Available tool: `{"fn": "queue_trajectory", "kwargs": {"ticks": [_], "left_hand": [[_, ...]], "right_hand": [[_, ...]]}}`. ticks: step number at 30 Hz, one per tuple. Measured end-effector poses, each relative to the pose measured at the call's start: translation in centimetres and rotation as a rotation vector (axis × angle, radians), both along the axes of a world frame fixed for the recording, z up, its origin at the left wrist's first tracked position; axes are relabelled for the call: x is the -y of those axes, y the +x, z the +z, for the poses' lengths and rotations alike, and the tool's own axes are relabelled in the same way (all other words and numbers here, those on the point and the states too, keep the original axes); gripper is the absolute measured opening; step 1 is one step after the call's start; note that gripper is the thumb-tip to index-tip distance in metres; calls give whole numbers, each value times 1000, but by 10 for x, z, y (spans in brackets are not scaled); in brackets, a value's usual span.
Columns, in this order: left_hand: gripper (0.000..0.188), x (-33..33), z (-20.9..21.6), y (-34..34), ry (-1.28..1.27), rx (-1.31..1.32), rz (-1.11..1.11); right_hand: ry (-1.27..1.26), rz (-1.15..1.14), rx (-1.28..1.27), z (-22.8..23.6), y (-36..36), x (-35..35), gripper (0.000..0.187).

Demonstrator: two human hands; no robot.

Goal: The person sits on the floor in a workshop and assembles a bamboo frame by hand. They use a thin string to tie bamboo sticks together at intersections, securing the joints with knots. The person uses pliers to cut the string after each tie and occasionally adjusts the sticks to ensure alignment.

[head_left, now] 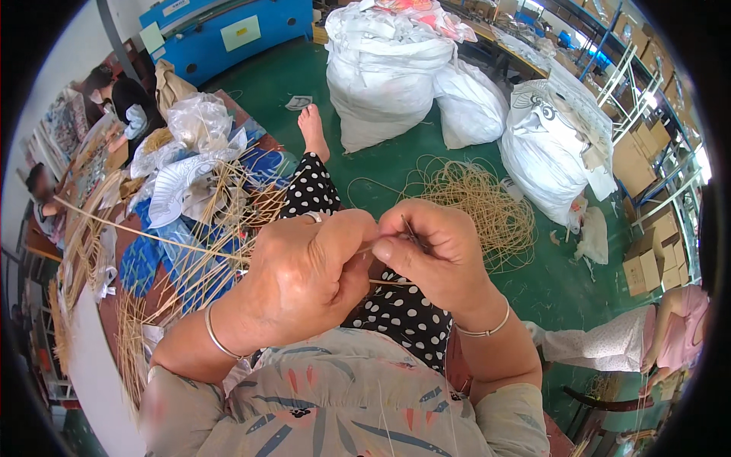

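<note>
Both my hands meet over my lap, fingertips close together. My left hand (304, 259) is closed, with its fingers curled in a pinch. A long tan rattan strip (145, 230) runs from the upper left to this hand, and a short length of it shows beyond the fingers. My right hand (438, 247) is also closed, thumb pressed toward the index finger. Between them sits a small dark, thin metal tool (414, 236); its exact kind is mostly hidden by the fingers. A pale thin end shows where the two hands meet.
A loose coil of rattan (487, 217) lies on the green floor beyond my right hand. Loose rattan strips (205, 259) and plastic bags (199, 122) are piled at left. Stuffed white sacks (388, 76) stand ahead. Other people (674, 327) are at right and far left.
</note>
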State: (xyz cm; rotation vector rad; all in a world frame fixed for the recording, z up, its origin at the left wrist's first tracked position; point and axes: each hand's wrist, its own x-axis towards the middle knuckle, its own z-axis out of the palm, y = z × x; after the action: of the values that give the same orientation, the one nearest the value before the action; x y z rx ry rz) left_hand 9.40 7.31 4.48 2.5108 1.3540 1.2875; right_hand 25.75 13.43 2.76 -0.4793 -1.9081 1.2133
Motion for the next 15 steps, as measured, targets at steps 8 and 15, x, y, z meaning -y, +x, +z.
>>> {"fn": "queue_trajectory", "kwargs": {"ticks": [8, 15], "left_hand": [[7, 1, 7, -14, -94, 24, -80], [6, 7, 8, -6, -229, 163, -13]], "right_hand": [[-52, -28, -72, 3, 8, 0, 7], [214, 11, -65, 8, 9, -3, 10]]}}
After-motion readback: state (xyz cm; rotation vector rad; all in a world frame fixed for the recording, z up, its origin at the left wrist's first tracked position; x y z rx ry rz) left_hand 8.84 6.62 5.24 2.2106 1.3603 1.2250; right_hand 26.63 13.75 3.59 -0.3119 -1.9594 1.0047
